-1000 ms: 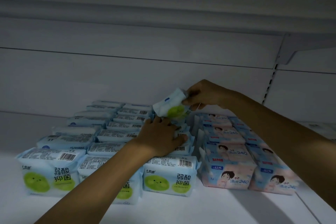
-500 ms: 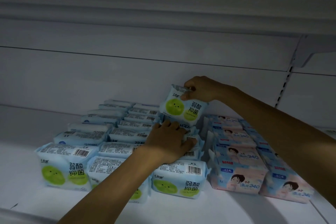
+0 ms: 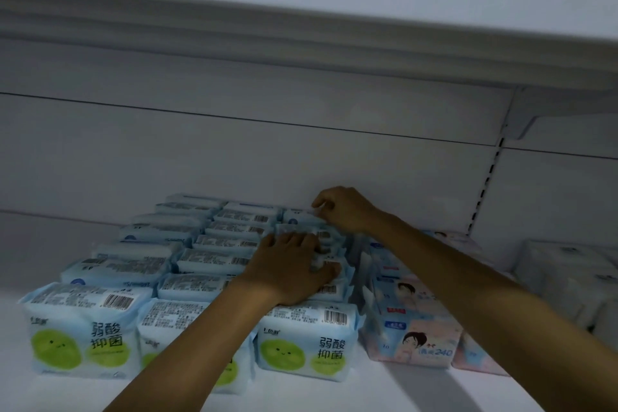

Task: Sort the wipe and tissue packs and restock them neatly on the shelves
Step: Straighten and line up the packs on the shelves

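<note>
Curled fingertips of the right hand (image 3: 347,211) pinch the top edge of the rearmost blue pack (image 3: 301,215) in the third column, close to the back wall (image 3: 234,150) of the shelf. The grip is narrow — only the tips touch the wrapper, so I judge it is a guiding hold for seating the pack in its slot, not a carrying hold.

Flat and open, the left hand (image 3: 294,266) lies on top of the packs in the middle of the same column. It grasps nothing; the palm presses down and the fingers spread over several packs. This probably keeps the column from tipping forward while the pack behind is pushed in.

Three columns of blue wipe packs (image 3: 214,257) stand upright, one behind the other, with barcodes on top. At the front, the pack with green circles (image 3: 302,349) faces the aisle, so a customer can read the label. Just beside the blue columns on the right stand the pink tissue packs (image 3: 414,341) in their own rows — the two kinds are kept apart, as sorting requires. Further right some white packs (image 3: 565,274) are visible, but they are too dim to identify.

The white shelf (image 3: 384,391) has free space in front.
</note>
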The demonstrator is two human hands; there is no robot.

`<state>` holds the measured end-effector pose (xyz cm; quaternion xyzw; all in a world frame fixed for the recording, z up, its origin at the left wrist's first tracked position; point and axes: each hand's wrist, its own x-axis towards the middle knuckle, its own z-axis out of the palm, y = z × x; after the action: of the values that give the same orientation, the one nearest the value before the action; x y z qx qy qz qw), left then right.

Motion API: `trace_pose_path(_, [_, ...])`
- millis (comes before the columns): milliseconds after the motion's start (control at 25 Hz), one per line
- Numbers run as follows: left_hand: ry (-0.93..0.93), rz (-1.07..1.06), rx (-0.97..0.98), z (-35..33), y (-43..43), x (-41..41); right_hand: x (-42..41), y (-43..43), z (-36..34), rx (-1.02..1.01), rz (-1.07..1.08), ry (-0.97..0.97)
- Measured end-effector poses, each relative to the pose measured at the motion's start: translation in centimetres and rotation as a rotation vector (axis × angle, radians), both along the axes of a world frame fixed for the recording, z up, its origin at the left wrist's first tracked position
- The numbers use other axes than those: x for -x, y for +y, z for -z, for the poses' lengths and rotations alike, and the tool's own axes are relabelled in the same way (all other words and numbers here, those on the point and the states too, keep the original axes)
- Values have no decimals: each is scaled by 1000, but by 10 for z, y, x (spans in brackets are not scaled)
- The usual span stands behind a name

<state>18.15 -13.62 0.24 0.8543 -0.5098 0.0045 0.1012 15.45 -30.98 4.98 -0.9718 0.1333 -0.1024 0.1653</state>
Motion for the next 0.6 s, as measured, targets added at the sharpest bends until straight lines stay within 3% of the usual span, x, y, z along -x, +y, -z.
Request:
trace_pose_path(80, [-5, -6, -14, 2, -3, -3, 1, -10, 3, 38, 69, -76])
trace_pose_path(200, [-48, -3, -65, 4, -5, -4, -7, -12, 18, 63, 127, 65])
trace_pose_path(360, [-83, 4, -77, 2, -3, -1, -21, -2, 28, 174, 182, 93])
trace_pose_path(480, [-69, 1, -73, 2, -1, 2, -19, -4, 15, 205, 173, -79])
trace_pose_path(600, [-51, 3, -55, 1, -1, 1, -9, -12, -22, 24, 124, -310])
